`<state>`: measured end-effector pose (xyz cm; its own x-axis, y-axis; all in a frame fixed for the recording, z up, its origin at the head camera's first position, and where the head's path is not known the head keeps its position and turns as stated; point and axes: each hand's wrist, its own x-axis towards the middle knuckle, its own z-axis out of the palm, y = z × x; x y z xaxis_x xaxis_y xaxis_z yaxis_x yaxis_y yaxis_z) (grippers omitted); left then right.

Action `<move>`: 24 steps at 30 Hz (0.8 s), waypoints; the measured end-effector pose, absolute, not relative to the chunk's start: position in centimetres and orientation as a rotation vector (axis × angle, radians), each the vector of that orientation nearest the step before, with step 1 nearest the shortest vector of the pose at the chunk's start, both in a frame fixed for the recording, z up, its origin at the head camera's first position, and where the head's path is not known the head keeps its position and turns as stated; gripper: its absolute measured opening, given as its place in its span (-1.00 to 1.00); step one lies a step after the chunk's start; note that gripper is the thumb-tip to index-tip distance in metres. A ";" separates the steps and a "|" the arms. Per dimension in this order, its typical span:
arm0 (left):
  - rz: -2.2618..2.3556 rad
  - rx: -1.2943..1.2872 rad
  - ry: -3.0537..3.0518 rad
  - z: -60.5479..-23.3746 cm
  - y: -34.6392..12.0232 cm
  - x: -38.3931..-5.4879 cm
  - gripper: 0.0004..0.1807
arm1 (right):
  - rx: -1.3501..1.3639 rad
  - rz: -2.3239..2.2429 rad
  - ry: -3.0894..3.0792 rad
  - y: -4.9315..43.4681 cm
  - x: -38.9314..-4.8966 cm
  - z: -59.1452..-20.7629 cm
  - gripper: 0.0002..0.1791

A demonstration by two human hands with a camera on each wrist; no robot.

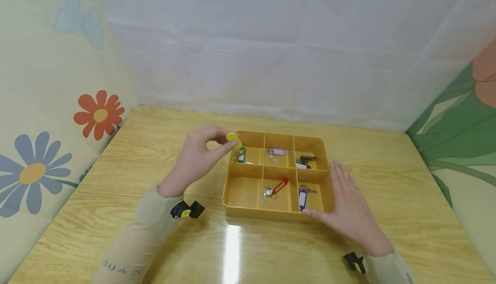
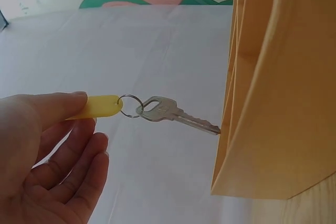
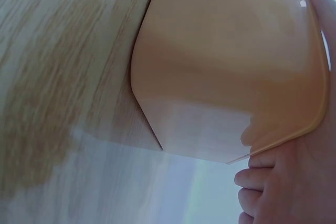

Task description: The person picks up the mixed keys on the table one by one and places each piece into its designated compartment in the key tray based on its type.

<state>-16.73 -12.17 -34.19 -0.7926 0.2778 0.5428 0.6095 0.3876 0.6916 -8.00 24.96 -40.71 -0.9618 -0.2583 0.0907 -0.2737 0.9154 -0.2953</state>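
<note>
My left hand (image 1: 197, 155) pinches a yellow key tag (image 1: 234, 138) between thumb and finger above the back left compartment of an orange divided tray (image 1: 263, 213). In the left wrist view, a silver key (image 2: 160, 109) hangs from the tag by a metal ring (image 2: 130, 106), its tip close to the tray's rim. My right hand (image 1: 350, 208) rests along the tray's right side, fingers straight and thumb at the front right corner. Below the yellow tag lies a green key tag (image 1: 241, 155) with a key, partly hidden.
Other compartments hold keys with a lilac tag (image 1: 279, 152), a red tag (image 1: 280, 186), a blue tag (image 1: 302, 199), and a dark key (image 1: 306, 160) with a whitish tag. The tray stands on a wooden table (image 1: 186, 249), with a white sheet (image 1: 248, 60) behind it.
</note>
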 end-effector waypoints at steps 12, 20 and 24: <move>-1.332 -0.866 -2.368 -34.4 -11.3 -15.4 -0.88 | 0.420 0.473 -3.018 25.0 -8.0 -40.7 0.44; -1.324 -0.905 -2.390 -34.6 -11.2 -14.6 -0.89 | 0.423 0.476 -2.998 25.0 -7.9 -40.9 0.44; -1.320 -0.918 -2.411 -34.7 -11.1 -14.4 -0.88 | 0.420 0.477 -2.993 25.0 -8.0 -40.9 0.44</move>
